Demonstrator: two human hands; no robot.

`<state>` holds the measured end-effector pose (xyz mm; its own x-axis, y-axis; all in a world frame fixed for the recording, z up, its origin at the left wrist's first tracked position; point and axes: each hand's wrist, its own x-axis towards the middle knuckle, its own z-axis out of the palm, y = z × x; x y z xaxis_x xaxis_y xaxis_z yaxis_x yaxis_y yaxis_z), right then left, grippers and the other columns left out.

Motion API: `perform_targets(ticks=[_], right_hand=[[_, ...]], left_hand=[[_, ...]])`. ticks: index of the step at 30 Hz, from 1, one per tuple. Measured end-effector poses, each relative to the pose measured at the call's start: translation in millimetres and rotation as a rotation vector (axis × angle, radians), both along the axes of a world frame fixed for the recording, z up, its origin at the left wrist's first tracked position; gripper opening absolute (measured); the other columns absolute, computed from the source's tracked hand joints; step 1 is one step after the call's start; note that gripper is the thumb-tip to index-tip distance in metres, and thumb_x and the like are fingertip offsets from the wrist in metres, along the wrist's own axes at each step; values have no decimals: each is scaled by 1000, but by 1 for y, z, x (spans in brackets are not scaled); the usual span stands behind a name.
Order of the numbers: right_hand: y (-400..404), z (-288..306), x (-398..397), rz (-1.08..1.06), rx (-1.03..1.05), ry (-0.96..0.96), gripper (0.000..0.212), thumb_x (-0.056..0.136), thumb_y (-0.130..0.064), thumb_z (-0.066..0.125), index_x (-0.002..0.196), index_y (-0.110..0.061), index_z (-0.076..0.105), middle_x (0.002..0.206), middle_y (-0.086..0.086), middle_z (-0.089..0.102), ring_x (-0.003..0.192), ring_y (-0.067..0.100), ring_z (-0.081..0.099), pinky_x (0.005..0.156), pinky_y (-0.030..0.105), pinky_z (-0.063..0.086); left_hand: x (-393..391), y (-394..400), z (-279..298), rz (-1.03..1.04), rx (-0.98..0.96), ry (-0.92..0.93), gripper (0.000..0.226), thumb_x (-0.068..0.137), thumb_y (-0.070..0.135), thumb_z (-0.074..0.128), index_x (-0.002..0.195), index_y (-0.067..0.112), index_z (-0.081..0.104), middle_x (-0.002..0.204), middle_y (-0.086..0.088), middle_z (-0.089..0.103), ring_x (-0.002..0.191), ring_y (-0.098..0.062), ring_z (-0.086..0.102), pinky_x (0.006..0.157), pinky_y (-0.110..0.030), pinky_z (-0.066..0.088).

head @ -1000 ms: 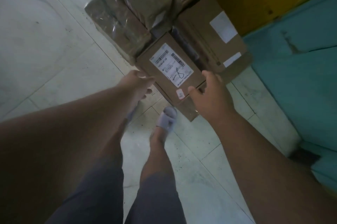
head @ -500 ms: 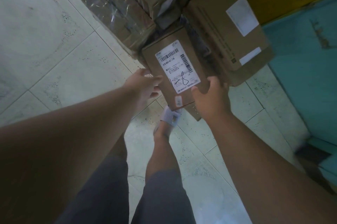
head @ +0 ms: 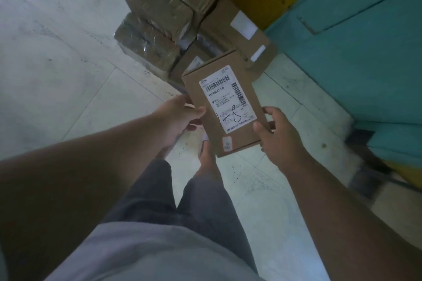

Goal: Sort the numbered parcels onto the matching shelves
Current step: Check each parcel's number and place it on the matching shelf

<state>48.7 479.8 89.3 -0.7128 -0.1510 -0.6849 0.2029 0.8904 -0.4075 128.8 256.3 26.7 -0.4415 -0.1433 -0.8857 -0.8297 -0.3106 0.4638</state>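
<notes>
Now — left hand [head: 180, 113] | right hand [head: 277, 135] — grip parcel [head: 222, 107] sides.

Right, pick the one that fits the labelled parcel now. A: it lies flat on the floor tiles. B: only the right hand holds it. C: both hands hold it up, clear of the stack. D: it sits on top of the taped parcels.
C: the left hand and right hand grip opposite edges of the labelled parcel, above the floor and clear of the stack.
</notes>
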Motion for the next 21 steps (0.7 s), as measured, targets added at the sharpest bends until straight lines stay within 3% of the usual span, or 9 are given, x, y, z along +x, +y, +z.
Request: perform_targets(ticks=[3, 6, 11, 14, 17, 21], right_hand=[[19, 36, 35, -155, -29, 47, 34, 100, -39, 56, 132, -37, 43, 116, -3, 68, 98, 23, 68, 82, 49, 61], [45, 57, 69, -322, -79, 81, 33, 101, -37, 54, 133, -37, 44, 119, -2, 68, 99, 25, 68, 81, 49, 61], [110, 88, 124, -544, -200, 150, 28, 100, -31, 56, 125, -42, 49, 103, -7, 70, 89, 20, 69, 62, 34, 59], [162, 107, 161, -650, -250, 224, 29, 99, -28, 57, 125, -40, 51, 97, -7, 70, 85, 18, 69, 56, 26, 52], [225, 125, 210, -772, -261, 297, 26, 97, -31, 58, 117, -47, 54, 91, -7, 70, 73, 16, 68, 53, 29, 54], [327, 145, 286, -917, -230, 357, 23, 85, -43, 55, 99, -62, 53, 85, -6, 70, 57, 13, 66, 57, 38, 59]], left_hand=[[0, 5, 44, -106, 15, 96, 22, 89, 13, 73, 108, 22, 66, 93, -1, 78, 81, -15, 76, 70, -30, 58], [-2, 15, 81, -267, 68, 197, 29, 87, 11, 75, 113, 12, 64, 98, -7, 77, 81, -18, 75, 74, -32, 59], [2, 67, 129, -510, 81, 350, 26, 85, 15, 77, 107, 17, 64, 88, 0, 76, 83, -20, 74, 74, -34, 55], [11, 122, 151, -612, 48, 396, 29, 85, 13, 78, 112, 16, 67, 100, -6, 77, 92, -26, 75, 82, -42, 60], [28, 192, 170, -648, 5, 453, 35, 85, 13, 78, 117, 17, 64, 96, -6, 78, 74, -17, 73, 69, -34, 60], [63, 305, 188, -717, 11, 611, 53, 84, 6, 77, 113, 43, 55, 84, -1, 77, 71, -16, 72, 60, -26, 55]])
